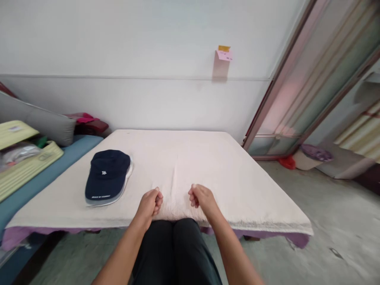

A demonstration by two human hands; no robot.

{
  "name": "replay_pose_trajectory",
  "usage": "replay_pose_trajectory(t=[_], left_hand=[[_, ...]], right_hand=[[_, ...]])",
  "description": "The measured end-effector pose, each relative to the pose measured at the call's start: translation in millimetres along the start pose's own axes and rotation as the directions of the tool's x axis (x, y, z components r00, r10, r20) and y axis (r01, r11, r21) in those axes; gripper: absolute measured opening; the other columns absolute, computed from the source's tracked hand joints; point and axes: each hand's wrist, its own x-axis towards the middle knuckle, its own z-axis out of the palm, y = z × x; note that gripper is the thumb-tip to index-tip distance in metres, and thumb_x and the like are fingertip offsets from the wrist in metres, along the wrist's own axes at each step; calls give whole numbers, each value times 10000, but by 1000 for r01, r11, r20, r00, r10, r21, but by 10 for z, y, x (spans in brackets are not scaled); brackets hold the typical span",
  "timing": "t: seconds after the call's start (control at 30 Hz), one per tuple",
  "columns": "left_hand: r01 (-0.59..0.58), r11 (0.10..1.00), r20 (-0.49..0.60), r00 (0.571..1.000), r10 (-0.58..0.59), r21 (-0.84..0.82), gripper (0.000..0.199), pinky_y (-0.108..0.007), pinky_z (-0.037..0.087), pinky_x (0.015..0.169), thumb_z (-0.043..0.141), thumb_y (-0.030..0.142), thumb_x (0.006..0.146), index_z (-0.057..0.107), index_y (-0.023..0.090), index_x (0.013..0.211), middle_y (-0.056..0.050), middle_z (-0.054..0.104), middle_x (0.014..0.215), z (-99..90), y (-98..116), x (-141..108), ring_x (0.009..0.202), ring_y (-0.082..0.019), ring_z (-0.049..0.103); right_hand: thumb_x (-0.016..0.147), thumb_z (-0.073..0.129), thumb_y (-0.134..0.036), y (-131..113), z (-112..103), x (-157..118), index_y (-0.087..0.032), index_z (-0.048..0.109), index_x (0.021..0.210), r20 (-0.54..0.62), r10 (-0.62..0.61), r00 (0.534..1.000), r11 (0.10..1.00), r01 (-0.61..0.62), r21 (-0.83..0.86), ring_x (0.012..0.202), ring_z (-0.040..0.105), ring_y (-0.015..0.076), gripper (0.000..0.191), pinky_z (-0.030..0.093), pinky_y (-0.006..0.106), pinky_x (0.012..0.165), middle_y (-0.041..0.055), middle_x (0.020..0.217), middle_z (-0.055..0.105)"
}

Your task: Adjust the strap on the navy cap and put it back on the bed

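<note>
Both hands are closed in loose fists above the front part of a table with a cream cloth (237, 174). My left hand (152, 204) is left of centre and my right hand (202, 198) is right of centre, with a gap between them. Nothing shows in either fist. To the left of my left hand, a dark navy cap (108, 172) lies on the cloth, its brim towards me. A lighter brim edge shows beneath the navy one.
At the left, a yellow-green container (32, 170) with bagged items stands near a grey cushion (38, 118) on a blue surface. A white wall with a pink note (225, 55) rises behind. At the right are a sliding door and a bin (305, 160).
</note>
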Motion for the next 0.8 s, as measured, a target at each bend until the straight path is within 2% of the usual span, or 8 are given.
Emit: replay_pose_trajectory(t=[0.1,0.17,0.2,0.27,0.37,0.53,0.67,0.8], left_hand=[[48,998,-109,993,-52,-42,197,-145,217,346,629,310,744,566,141,663,46,497,509,-292,-338,81,350,-36,364],[58,996,-191,979,-71,-72,100,-147,284,357,657,212,714,603,128,720,10,581,583,-515,-492,82,386,-50,450],[54,995,-233,970,-73,-88,80,-151,318,367,666,170,704,616,123,747,-11,618,625,-631,-542,75,410,-59,491],[29,991,-316,946,-69,-128,78,-161,375,392,666,119,711,629,120,779,-44,665,686,-868,-589,59,456,-79,553],[-41,979,-437,898,-52,-201,45,-172,443,443,615,80,767,624,123,758,-55,681,694,-1217,-548,65,507,-96,607],[-182,935,-583,812,-33,-305,184,-197,528,584,487,19,840,590,130,734,-53,672,711,-1681,-321,167,627,-116,665],[-231,907,-623,781,-43,-353,221,-239,554,667,441,3,859,563,140,736,-61,671,730,-1860,-131,292,703,-136,675],[-243,892,-616,787,-48,-380,177,-247,560,643,475,58,881,554,146,749,-55,659,711,-1877,5,412,684,-140,671]], right_hand=[[805,478,-370,464,334,-102,-197,486,588,-26,-6,1000,990,2,-144,522,500,149,278,328,253,520,1,526,515],[770,510,-288,668,508,-229,-199,488,596,-43,-41,998,978,31,-207,580,500,165,197,317,265,558,12,584,525],[777,504,-257,734,568,-288,-198,512,639,-57,-97,994,959,78,-273,624,512,173,151,318,269,582,24,647,547],[808,473,-210,809,638,-366,-199,534,709,-37,-228,973,866,185,-464,659,524,176,117,314,271,598,36,723,564],[835,431,-159,838,653,-370,-197,531,738,55,-302,952,726,266,-634,647,535,167,144,313,269,591,36,739,568],[856,412,-164,845,621,-317,-197,516,727,82,-287,955,696,266,-667,657,560,168,170,335,265,594,33,730,567],[861,410,-165,851,614,-354,-194,525,749,79,-300,951,692,274,-668,665,560,169,163,339,265,598,36,746,571],[864,411,-158,857,604,-369,-191,531,761,76,-311,947,707,284,-648,682,561,169,161,343,264,611,38,763,576]])
